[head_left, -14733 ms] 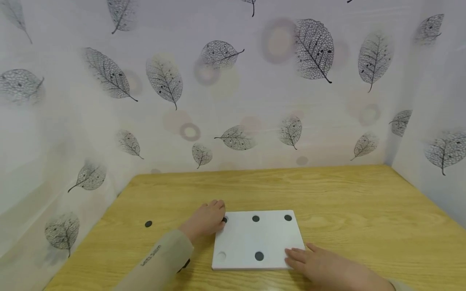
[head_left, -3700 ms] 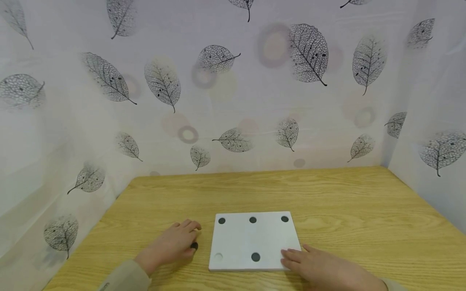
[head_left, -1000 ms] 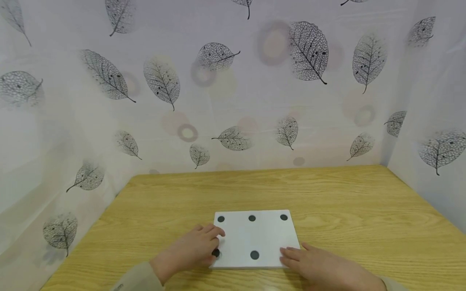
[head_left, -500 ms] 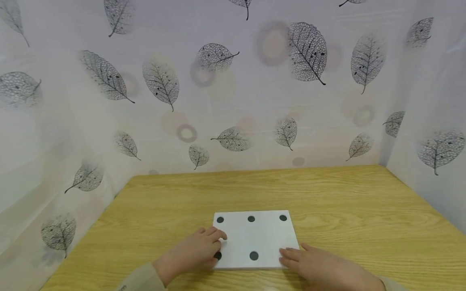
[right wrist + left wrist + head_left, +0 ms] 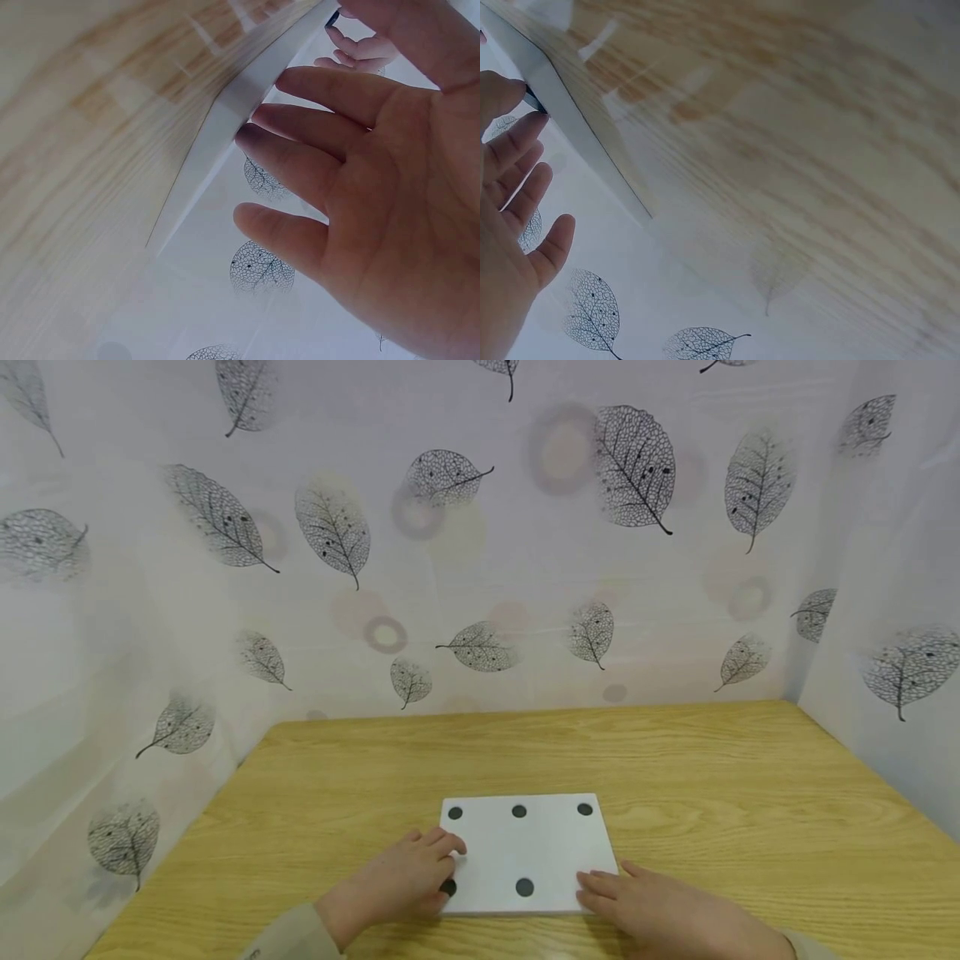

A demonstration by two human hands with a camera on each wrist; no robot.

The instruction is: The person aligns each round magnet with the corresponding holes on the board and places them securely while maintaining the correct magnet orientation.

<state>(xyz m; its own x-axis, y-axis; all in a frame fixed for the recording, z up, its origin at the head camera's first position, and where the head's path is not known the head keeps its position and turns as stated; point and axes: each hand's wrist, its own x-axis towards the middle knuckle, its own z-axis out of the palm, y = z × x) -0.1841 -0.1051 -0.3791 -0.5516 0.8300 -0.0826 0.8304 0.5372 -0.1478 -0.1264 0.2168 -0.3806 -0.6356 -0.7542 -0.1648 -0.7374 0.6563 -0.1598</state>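
A flat white board [image 5: 536,847] lies on the wooden table. My left hand [image 5: 401,877] is at its front left corner, pinching a small black disc [image 5: 448,887] between thumb and index finger. In the left wrist view that disc [image 5: 534,99] shows edge-on at the board's surface, the other fingers spread loosely. The round hollow seen there earlier is covered by disc and fingers. My right hand [image 5: 667,906] rests with extended fingers on the front right corner. In the right wrist view its fingertips [image 5: 259,135] touch the board's edge; whatever lies beneath them is hidden in the head view.
Three black discs sit along the board's far edge: left disc [image 5: 455,812], middle disc [image 5: 519,811], right disc [image 5: 584,809]. Another black disc [image 5: 524,887] is at the front middle. A leaf-printed white curtain [image 5: 480,568] encloses the wooden table [image 5: 360,777] at back and sides.
The loose disc from the table's left was picked up by my left hand, brought right, and lowered onto the board's front left hollow. Over the last half second both hands barely move.
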